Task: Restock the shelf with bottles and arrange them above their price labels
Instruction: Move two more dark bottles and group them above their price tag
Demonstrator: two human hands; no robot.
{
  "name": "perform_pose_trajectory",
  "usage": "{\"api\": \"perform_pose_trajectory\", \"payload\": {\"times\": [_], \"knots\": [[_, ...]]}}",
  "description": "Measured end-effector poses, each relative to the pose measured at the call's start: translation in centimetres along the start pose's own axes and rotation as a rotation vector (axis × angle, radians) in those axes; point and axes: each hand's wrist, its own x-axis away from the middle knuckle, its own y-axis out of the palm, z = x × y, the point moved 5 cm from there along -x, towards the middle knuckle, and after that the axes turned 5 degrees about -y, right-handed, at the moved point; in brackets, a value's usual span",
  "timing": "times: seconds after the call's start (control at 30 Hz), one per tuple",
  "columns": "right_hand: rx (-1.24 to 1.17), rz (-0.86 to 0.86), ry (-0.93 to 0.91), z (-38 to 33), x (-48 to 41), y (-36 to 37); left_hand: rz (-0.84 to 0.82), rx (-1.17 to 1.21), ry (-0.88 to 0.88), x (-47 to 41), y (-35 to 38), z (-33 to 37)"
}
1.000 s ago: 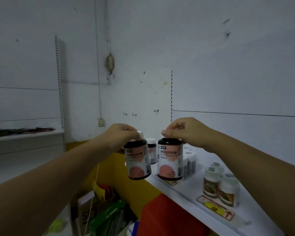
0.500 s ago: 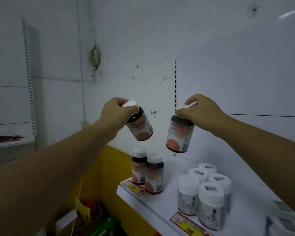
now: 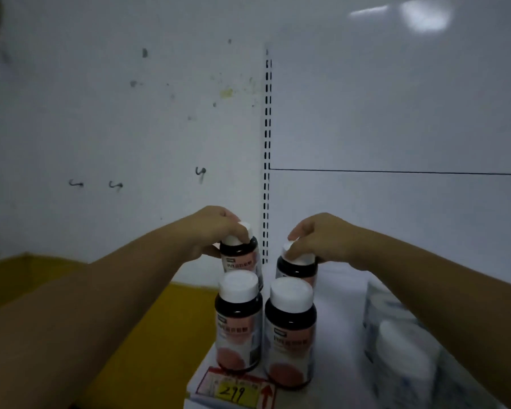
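Note:
Two dark bottles with white caps and pink labels stand at the front of the white shelf (image 3: 337, 320): the front left bottle (image 3: 238, 320) and the front right bottle (image 3: 290, 332), above a red and yellow price label (image 3: 236, 391) reading 299. Right behind them are two more of the same kind. My left hand (image 3: 216, 231) grips the cap of the back left bottle (image 3: 241, 255). My right hand (image 3: 319, 237) grips the cap of the back right bottle (image 3: 297, 267). Both back bottles are upright, low at the shelf; their bases are hidden.
White-capped white bottles (image 3: 401, 349) stand blurred at the right of the shelf. A slotted upright rail (image 3: 267, 157) runs up the white back panel. Left of the shelf are a yellow surface (image 3: 148, 335) and small wall hooks (image 3: 200, 172).
Both hands came down from mid-air with a bottle each, tilted half a second ago, to just behind the two front bottles. The camera moved closer to the shelf.

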Motion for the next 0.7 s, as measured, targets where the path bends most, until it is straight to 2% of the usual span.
{"api": "perform_pose_trajectory", "payload": {"times": [0.13,0.23,0.33,0.43,0.57,0.7], "knots": [[-0.005,-0.029,0.088,1.1,0.2,1.4,-0.202,-0.108,-0.039,-1.4,2.8,-1.8],[-0.024,-0.014,0.112,1.1,0.4,1.8,-0.264,-0.071,-0.047,-2.2,3.7,-2.8],[-0.035,-0.012,0.128,0.9,0.9,2.2,-0.298,0.056,-0.044,-2.1,3.9,-3.4],[-0.07,0.019,0.134,0.8,1.6,2.7,-0.27,0.352,-0.023,-0.8,4.0,-4.7],[-0.321,0.213,0.135,0.7,3.0,3.9,-0.305,0.728,-0.014,1.8,5.6,-7.7],[-0.806,0.542,0.145,2.1,5.2,5.7,-0.339,0.878,0.02,3.4,6.9,-9.4]]}}
